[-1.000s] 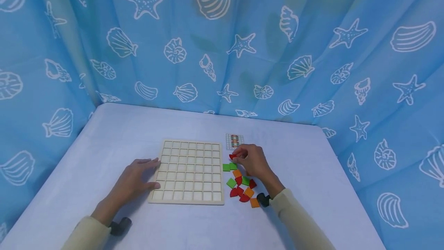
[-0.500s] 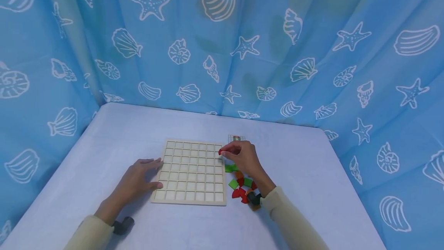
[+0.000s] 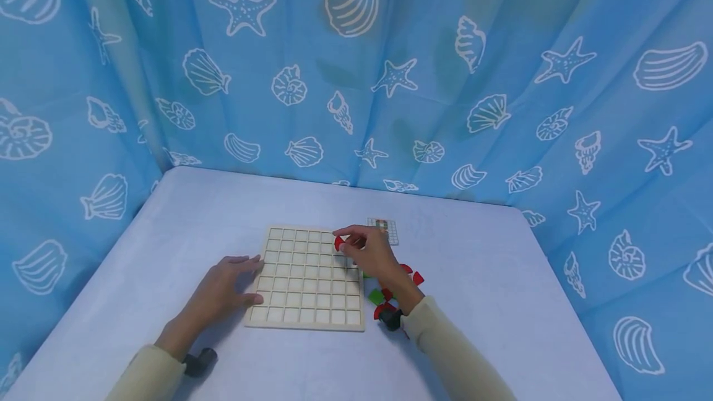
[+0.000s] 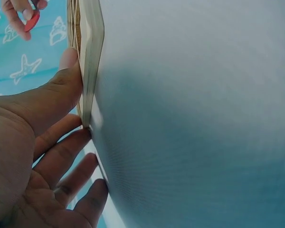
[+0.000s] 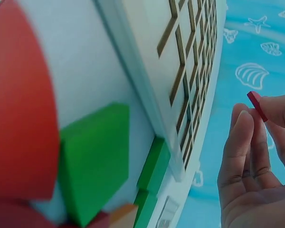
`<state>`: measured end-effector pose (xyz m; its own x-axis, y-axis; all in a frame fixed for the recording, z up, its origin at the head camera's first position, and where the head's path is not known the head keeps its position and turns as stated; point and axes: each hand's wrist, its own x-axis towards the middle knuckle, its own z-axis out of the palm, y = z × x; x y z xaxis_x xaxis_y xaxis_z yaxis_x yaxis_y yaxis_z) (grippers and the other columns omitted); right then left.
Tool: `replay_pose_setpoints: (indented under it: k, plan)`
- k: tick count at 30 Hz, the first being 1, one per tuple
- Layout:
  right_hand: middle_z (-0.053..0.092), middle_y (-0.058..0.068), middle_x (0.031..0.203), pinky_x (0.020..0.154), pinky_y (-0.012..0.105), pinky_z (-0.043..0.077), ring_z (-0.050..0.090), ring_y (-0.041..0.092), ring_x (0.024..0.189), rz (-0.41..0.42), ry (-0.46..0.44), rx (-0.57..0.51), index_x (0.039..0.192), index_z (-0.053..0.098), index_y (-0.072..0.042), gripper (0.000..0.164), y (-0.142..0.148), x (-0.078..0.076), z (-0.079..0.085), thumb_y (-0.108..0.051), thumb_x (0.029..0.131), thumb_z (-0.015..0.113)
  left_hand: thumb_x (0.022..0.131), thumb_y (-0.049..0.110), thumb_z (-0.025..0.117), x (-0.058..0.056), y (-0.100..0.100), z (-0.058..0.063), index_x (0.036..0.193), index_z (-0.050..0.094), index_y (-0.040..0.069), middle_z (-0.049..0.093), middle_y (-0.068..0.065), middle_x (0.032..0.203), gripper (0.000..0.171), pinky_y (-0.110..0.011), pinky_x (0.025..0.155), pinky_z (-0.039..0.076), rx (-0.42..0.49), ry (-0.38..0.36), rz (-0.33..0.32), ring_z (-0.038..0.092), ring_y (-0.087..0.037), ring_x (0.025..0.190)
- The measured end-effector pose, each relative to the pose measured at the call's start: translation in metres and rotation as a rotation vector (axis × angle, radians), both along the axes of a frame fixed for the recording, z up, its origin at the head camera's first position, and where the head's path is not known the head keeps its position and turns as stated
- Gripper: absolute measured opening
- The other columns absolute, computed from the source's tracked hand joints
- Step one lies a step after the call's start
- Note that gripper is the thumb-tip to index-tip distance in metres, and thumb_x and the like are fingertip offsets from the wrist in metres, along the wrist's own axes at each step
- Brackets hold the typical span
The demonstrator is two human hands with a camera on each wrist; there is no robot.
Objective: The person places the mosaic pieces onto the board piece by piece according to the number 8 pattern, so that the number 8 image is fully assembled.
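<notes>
A pale wooden board [image 3: 299, 286] with a grid of square cells lies on the white table. My right hand [image 3: 372, 257] pinches a small red quarter-circle tile [image 3: 338, 244] between thumb and fingers, over the board's far right part. The right wrist view shows this red tile [image 5: 257, 106] seen edge-on at the fingertips. At the board's left side, my left hand [image 3: 221, 288] touches the frame with spread fingers. In the left wrist view its thumb [image 4: 61, 92] lies against the rim [image 4: 91, 52], the fingertips along the edge.
Right of the board lie loose tiles, among them a green square tile [image 3: 376, 296] and a red tile [image 3: 418, 278]; my right forearm hides part of them. A small printed pattern card [image 3: 392, 232] lies beyond. A blue shell-patterned curtain [image 3: 301, 110] hangs behind the table.
The right hand has carried the red tile leftward from beside the card to over the board. The left hand stays at the board's left edge. The view has shifted slightly.
</notes>
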<state>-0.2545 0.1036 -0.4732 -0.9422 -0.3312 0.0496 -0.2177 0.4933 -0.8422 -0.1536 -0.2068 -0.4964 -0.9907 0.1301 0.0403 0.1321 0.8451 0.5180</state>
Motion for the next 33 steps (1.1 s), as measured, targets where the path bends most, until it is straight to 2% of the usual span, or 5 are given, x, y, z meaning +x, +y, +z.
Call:
replay_pose_setpoints:
  k: [7,15,18,22,33]
  plan:
    - [0.078,0.003,0.089,0.061,0.026,0.055,0.065,0.019,0.07,0.024,0.014,0.005,0.113,0.078,-0.017,0.015,-0.016,-0.002,-0.002,-0.014,0.098,0.077,0.077,0.024,0.095,0.001,0.001,0.003,0.145,0.064,0.006,0.061,-0.016,0.154,0.077,-0.065,0.118,0.044,-0.019,0.001,-0.002,0.053,-0.048,0.143]
    - [0.08,-0.002,0.087,0.063,0.027,0.054,0.071,0.019,0.076,0.024,0.031,0.004,0.101,0.08,-0.02,0.007,-0.036,-0.006,-0.004,-0.016,0.096,0.081,0.077,0.023,0.095,0.0,0.003,0.004,0.145,0.064,0.005,0.061,-0.016,0.154,0.077,-0.066,0.118,0.044,-0.022,0.003,-0.008,0.053,-0.049,0.143]
    - [0.078,-0.004,0.086,0.06,0.026,0.05,0.066,0.017,0.074,0.004,0.019,0.013,0.097,0.081,-0.022,0.006,-0.043,-0.006,-0.005,-0.018,0.094,0.083,0.078,0.023,0.095,0.001,0.002,0.002,0.145,0.064,0.005,0.061,-0.016,0.154,0.076,-0.066,0.117,0.044,-0.015,0.007,-0.011,0.053,-0.049,0.142]
    - [0.076,-0.004,0.086,0.058,0.026,0.046,0.06,0.015,0.071,-0.004,0.011,0.023,0.096,0.082,-0.022,0.005,-0.051,-0.007,-0.002,-0.018,0.093,0.084,0.077,0.025,0.095,0.0,0.002,0.0,0.145,0.064,0.006,0.061,-0.016,0.154,0.076,-0.067,0.117,0.044,-0.013,0.004,-0.013,0.053,-0.049,0.142]
    - [0.076,-0.003,0.087,0.06,0.028,0.049,0.065,0.011,0.073,-0.03,0.0,0.07,0.096,0.081,-0.017,0.004,-0.063,-0.011,0.0,-0.019,0.093,0.083,0.077,0.026,0.096,-0.001,0.006,0.003,0.145,0.064,0.006,0.062,-0.017,0.153,0.078,-0.067,0.116,0.045,-0.039,-0.027,0.002,0.053,-0.049,0.142]
